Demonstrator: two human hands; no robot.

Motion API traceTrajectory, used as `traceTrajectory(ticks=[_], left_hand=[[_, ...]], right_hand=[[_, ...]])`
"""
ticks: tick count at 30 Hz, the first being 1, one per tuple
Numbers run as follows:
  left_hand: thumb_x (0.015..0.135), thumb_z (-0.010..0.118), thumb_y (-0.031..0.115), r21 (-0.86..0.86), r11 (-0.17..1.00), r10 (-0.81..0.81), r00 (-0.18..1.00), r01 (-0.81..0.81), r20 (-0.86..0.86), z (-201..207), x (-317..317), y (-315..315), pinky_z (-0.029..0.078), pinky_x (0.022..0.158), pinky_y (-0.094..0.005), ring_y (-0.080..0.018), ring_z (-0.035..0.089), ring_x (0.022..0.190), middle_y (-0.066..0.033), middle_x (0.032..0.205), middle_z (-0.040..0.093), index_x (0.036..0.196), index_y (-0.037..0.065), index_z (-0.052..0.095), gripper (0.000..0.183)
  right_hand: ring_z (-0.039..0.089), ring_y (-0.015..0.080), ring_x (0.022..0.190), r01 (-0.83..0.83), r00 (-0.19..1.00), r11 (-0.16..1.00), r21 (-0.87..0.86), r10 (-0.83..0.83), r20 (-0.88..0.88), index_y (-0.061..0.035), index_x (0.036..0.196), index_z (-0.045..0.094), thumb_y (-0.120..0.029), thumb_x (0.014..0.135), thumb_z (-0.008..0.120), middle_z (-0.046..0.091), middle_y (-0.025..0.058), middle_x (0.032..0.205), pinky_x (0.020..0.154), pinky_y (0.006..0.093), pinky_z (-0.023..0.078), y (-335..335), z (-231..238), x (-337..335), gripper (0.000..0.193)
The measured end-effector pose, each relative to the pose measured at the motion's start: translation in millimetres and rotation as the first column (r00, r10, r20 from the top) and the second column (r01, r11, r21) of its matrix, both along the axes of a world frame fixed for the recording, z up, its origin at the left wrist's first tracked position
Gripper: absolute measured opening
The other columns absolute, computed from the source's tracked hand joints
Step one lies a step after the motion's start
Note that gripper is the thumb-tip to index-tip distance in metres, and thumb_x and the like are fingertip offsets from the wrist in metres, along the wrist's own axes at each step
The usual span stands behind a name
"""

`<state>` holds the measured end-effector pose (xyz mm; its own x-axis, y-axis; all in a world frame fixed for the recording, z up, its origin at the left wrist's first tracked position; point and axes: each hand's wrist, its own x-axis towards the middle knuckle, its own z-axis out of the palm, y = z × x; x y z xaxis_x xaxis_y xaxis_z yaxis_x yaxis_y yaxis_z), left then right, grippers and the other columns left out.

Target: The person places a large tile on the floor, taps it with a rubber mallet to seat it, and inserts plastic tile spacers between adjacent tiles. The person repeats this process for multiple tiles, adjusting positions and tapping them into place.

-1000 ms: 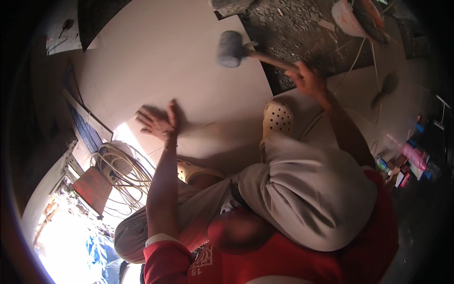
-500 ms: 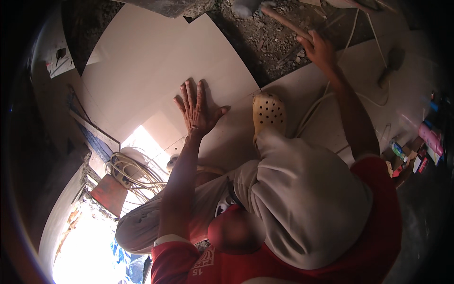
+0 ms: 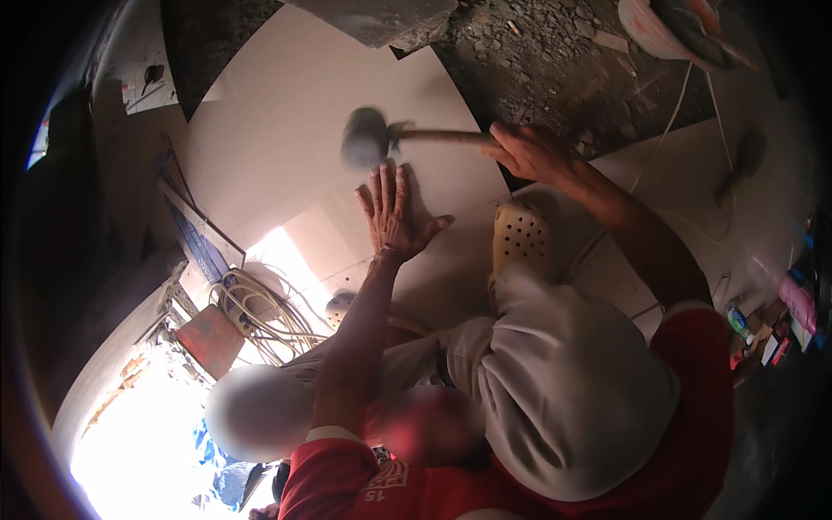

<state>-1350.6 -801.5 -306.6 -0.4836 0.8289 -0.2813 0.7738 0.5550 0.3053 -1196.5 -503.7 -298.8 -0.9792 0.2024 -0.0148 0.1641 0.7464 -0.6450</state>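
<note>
My left hand (image 3: 393,217) lies flat on a large pale floor tile (image 3: 303,104), fingers spread and holding nothing. My right hand (image 3: 530,154) is wrapped round the wooden handle of a rubber mallet (image 3: 446,136). The mallet's grey head, smeared by motion, is over the tile just beyond my left fingertips; whether it touches the tile I cannot tell. A yellow clog (image 3: 521,236) on my foot stands by the tile's near right corner.
Rubble and loose soil (image 3: 529,78) lie beyond the tile, with an orange-rimmed basin (image 3: 659,35) at the far right. Coiled cable (image 3: 260,312), a reddish square plate (image 3: 210,341) and a long blue tool (image 3: 201,243) are on the left. Small packages (image 3: 771,338) sit at right.
My right hand has swung the mallet leftward and nearer, from over the rubble to above the tile. My left hand stays flat on the tile; the whole view has shifted slightly.
</note>
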Motion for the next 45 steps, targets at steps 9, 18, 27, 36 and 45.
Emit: traceTrajectory(ticks=[9, 18, 27, 36, 45], left_hand=[[0.078, 0.07, 0.087, 0.044, 0.999, -0.004, 1.0, 0.005, -0.015, -4, -4, -3, 0.001, 0.128, -0.0732, -0.0433, 0.002, 0.168, -0.0237, 0.18, 0.01, 0.173, 0.006, 0.017, 0.136], [0.07, 0.088, 0.072, -0.023, 0.999, 0.033, 0.998, -0.034, -0.046, 1, 0, 4, 0.006, 0.134, -0.0648, -0.0403, 0.009, 0.168, -0.0233, 0.179, 0.016, 0.171, 0.005, 0.022, 0.138], [0.075, 0.094, 0.048, 0.163, 0.985, -0.056, 0.998, 0.054, 0.011, 8, 7, 17, 0.014, 0.127, -0.0733, -0.0436, 0.018, 0.165, -0.0257, 0.174, 0.026, 0.166, 0.008, 0.035, 0.115], [0.075, 0.093, 0.048, 0.245, 0.965, -0.093, 0.995, 0.098, -0.034, -1, 22, 27, 0.021, 0.125, -0.0717, -0.0447, 0.025, 0.162, -0.0259, 0.171, 0.032, 0.161, 0.011, 0.046, 0.104], [0.081, 0.091, 0.032, 0.304, 0.948, -0.104, 0.995, 0.097, 0.007, 2, 21, 27, 0.027, 0.124, -0.0681, -0.0472, 0.035, 0.157, -0.0262, 0.167, 0.039, 0.156, 0.009, 0.053, 0.087]], right_hand=[[0.069, 0.0505, 0.07, 0.128, 0.982, 0.991, -0.049, -0.133, -0.131, 0.0004, 0.099, 0.061, -0.03, 0.108, 0.066, 0.067, 0.0265, 0.073, 0.057, 0.0552, 0.051, -27, 11, -52, 0.032], [0.067, 0.0492, 0.066, 0.2, 0.979, 0.979, -0.039, -0.202, -0.041, -0.0012, 0.098, 0.06, -0.031, 0.107, 0.069, 0.065, 0.0253, 0.07, 0.055, 0.0533, 0.05, -33, -2, -55, 0.033], [0.075, 0.0399, 0.08, 0.426, 0.898, 0.905, -0.018, -0.425, -0.112, -0.0072, 0.121, 0.065, -0.046, 0.102, 0.075, 0.074, 0.0194, 0.088, 0.066, 0.0464, 0.057, 36, -15, 66, 0.045], [0.072, 0.0395, 0.09, 0.622, 0.731, 0.602, 0.501, -0.676, -0.096, -0.0126, 0.126, 0.068, -0.048, 0.103, 0.071, 0.072, 0.0141, 0.092, 0.076, 0.0533, 0.056, 127, -53, 124, 0.042], [0.065, 0.0363, 0.104, 0.318, 0.945, 0.897, 0.306, -0.327, -0.022, -0.016, 0.109, 0.07, -0.032, 0.1, 0.074, 0.067, 0.01, 0.106, 0.092, 0.0532, 0.046, 42, -55, 69, 0.019]])
